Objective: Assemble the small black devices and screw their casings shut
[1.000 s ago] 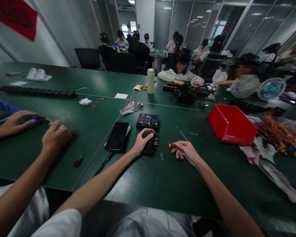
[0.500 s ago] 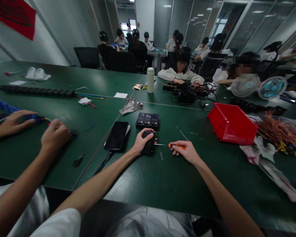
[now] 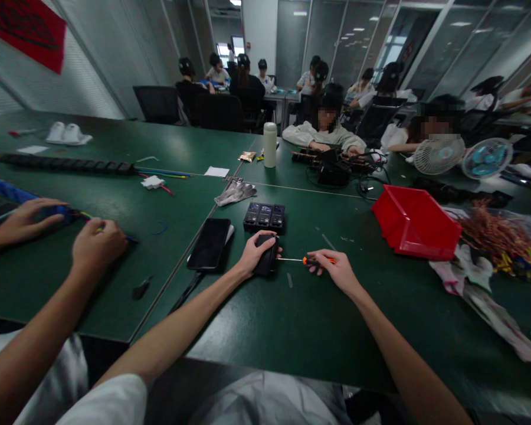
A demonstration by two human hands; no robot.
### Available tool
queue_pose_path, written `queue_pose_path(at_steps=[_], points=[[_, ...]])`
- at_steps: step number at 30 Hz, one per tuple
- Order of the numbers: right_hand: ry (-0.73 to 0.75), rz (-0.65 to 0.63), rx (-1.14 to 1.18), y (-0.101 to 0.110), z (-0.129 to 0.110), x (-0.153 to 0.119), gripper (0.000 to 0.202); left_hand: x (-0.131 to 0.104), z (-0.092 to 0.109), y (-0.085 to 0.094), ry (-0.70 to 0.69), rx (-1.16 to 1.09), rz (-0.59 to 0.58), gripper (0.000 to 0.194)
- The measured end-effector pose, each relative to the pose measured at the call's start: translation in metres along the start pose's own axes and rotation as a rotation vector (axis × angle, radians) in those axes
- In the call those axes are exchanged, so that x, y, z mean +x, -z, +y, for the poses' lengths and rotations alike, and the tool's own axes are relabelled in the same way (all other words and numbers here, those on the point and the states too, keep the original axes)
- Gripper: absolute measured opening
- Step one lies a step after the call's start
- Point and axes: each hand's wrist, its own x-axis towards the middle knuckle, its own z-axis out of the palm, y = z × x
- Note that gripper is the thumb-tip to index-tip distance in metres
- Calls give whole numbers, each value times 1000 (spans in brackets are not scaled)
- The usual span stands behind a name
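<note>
My left hand [image 3: 255, 255] is wrapped round a black rectangular block [image 3: 265, 265] and steadies it on the green table. My right hand [image 3: 334, 268] grips a screwdriver [image 3: 306, 260] with an orange and black handle. Its thin shaft lies level and points left, with the tip at the block's right side; whether it sits in a screw is too small to tell. Just behind the block is a black module with three sections [image 3: 264, 218]. Left of my left hand lies a black smartphone [image 3: 209, 244] with a cable at its near end.
A co-worker's hands [image 3: 98, 245] handle blue-sleeved wires at the left. A red bin [image 3: 416, 221], copper wire bundles [image 3: 498, 236] and gloves [image 3: 469, 271] are at the right. Farther back stand a pale bottle [image 3: 269, 145], a grey glove [image 3: 235, 193] and fans [image 3: 487, 158].
My right hand's fingers have shifted on the screwdriver handle, while the shaft stays at the block's side. My left hand keeps its hold. The co-worker's nearer hand has turned slightly.
</note>
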Motion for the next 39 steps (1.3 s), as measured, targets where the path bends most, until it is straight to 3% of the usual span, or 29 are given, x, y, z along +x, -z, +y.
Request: queue_pose_path(at_steps=[4,7,13,31,39], points=[[-190,40,297,-1,8,5,40,1,-2,1,-11,-9,12,46],[-241,38,320,-2,9,5,40,2,-3,1,-17,-11,9,45],[-177,45,122,-2,6,2,32,1,-2,1,-25,-10,11,45],[-12,11,-98,6,-1,1,29,3,-2,0,-36,-22,39,45],[-139,50,177,2,7,5,34,4,-5,3,-29,-13,13,43]])
